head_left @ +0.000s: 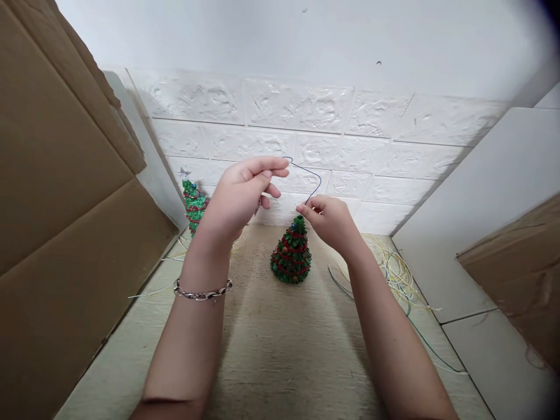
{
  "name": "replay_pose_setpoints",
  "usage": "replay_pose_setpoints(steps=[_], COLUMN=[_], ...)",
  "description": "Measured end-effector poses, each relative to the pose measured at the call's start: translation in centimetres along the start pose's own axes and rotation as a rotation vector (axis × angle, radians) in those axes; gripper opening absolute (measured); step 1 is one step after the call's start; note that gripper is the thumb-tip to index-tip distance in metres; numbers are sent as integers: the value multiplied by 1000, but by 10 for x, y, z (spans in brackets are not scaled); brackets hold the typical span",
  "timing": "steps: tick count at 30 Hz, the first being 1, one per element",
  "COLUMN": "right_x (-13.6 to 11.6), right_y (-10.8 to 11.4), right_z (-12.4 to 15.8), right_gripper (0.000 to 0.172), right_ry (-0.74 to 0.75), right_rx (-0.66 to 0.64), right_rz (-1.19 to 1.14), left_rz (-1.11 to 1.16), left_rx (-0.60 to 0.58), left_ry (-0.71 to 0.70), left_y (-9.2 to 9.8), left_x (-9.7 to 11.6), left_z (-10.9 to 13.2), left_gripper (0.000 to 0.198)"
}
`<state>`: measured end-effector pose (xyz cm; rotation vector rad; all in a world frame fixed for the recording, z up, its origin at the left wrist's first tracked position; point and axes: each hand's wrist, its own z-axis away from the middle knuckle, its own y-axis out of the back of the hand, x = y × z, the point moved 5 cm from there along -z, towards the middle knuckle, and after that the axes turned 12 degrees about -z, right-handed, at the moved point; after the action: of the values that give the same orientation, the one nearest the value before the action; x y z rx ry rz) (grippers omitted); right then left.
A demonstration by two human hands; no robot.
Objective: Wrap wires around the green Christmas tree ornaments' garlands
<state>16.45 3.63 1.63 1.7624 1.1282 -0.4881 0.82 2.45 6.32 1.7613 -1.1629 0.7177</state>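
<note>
Tabletop (280, 350), lower ctr of frame: best if the sm. green tree w/ red trim (292, 256), standing on it mid-frame, isn't nudged. Blue wire (320, 180), just above ctr, prob. wants small, gentle moves & a firm low pinch, so it doesn't kink or snag the leaves.

Grip: L hand (245, 189), L of ctr, half open, thumb nr index; wire's upper end goes behind the fingers, can't tell if pinched. R hand (328, 219), R of ctr, thumb & index closed on wire's lower part, just above treetop; contact w/ tree unclear.
</note>
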Motion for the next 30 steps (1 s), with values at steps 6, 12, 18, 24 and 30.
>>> replay_pose_setpoints(steps=[6,12,18,24,30], right_x=[-3,-2,-4,-5,1], right_y=[2,2,0,1,14], right_z=[6,11,15,15,12], right_gripper=[34,43,39,30,20], right_ry=[34,43,34,-16,-59], right_rx=[-35,-4,46,0,9], right_rz=[37,129,149,64,-153], left_rz=[-416,-499,-424,-453,-509], left_rx=[-167,-149,-97,-102,-134], left_ry=[-130,-159,-197,-214,-165], left_y=[-34,-51,-54,-55,-50], left_x=[-5,-5,-2,0,-5], left_z=[2,7,11,11,7], left_gripper=[17,17,20,17,19])
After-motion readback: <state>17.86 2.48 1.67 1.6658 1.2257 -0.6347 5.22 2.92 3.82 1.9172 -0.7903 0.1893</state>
